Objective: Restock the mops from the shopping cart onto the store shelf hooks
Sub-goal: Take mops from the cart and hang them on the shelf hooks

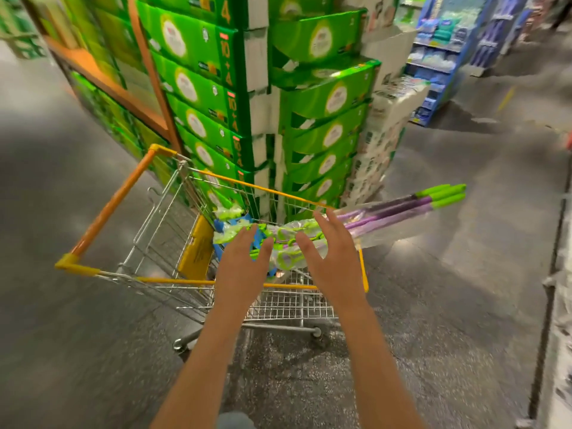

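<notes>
A wire shopping cart (111, 205) with a yellow and orange rim stands in front of me. Several mops (402, 209) in clear plastic lie across it, their purple handles with green tips sticking out over the right side. Their green and purple heads (288, 258) rest inside the basket. My left hand (244, 261) reaches over the near rim with fingers spread, just above the mop heads. My right hand (331, 252) hovers beside it, fingers straight, over the wrapped mops. Neither hand holds anything. No shelf hooks are in view.
Stacked green cartons (322, 97) rise right behind the cart. An orange rack (102, 78) with more green boxes runs to the left. A blue shelf display (439, 57) stands far right. Grey floor (464, 274) spreads around; a pale shelf edge (560, 320) lines the right side.
</notes>
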`<action>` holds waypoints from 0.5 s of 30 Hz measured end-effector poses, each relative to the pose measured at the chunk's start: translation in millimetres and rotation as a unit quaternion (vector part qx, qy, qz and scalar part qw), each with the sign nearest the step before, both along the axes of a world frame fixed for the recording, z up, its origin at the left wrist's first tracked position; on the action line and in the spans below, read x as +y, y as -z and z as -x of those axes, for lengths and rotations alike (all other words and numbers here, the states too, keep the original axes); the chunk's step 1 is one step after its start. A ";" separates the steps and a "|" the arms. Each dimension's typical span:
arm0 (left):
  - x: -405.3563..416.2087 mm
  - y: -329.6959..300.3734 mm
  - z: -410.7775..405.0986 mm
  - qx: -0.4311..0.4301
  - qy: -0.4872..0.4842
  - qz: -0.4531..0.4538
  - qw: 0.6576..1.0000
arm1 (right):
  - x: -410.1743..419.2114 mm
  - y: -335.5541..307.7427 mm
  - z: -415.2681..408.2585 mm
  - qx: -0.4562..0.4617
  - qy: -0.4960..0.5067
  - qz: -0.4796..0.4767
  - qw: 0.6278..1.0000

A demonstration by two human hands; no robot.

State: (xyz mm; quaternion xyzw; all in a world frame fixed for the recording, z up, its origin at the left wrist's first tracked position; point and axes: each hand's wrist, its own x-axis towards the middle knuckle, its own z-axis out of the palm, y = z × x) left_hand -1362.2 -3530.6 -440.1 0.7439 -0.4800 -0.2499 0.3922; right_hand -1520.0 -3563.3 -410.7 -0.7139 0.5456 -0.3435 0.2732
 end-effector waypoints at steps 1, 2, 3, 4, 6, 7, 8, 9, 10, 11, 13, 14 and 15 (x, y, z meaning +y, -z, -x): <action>-5.8 3.8 -1.9 0.008 -0.012 -0.002 1.000 | -7.7 4.0 -0.8 0.000 -0.011 -0.009 1.000; -11.1 6.0 -3.4 0.023 -0.024 -0.004 0.999 | -15.5 7.3 -1.3 -0.004 -0.020 -0.018 1.000; -19.2 10.8 -6.6 0.046 -0.040 -0.007 0.998 | -27.5 11.3 -3.5 -0.008 -0.029 -0.032 0.999; -24.6 14.2 -7.3 0.071 -0.050 -0.014 0.996 | -36.9 15.1 -5.0 -0.010 -0.034 -0.041 0.999; -37.2 27.7 -9.5 0.112 -0.055 -0.033 0.992 | -58.9 24.7 -11.4 -0.010 -0.048 -0.053 0.997; -43.0 35.1 -10.2 0.124 -0.053 -0.041 0.990 | -68.3 28.5 -14.5 -0.005 -0.054 -0.056 0.997; -52.2 44.1 -12.9 0.132 -0.056 -0.049 0.988 | -81.1 33.4 -20.0 0.001 -0.062 -0.063 0.996; -59.6 51.7 -15.2 0.136 -0.060 -0.056 0.987 | -90.9 37.2 -23.7 0.009 -0.067 -0.068 0.995; -70.6 59.7 -18.5 0.140 -0.069 -0.061 0.986 | -104.1 41.9 -27.7 0.017 -0.071 -0.073 0.995; -80.7 66.2 -22.0 0.139 -0.077 -0.063 0.985 | -115.8 45.2 -30.6 0.026 -0.072 -0.076 0.994; -106.2 79.8 -32.2 0.136 -0.087 -0.068 0.984 | -143.5 50.8 -37.8 0.044 -0.075 -0.082 0.993; -117.3 84.6 -36.9 0.138 -0.091 -0.074 0.983 | -155.3 54.1 -41.6 0.051 -0.076 -0.087 0.992; -132.4 93.3 -41.9 0.144 -0.097 -0.077 0.982 | -170.6 59.4 -45.7 0.059 -0.077 -0.095 0.991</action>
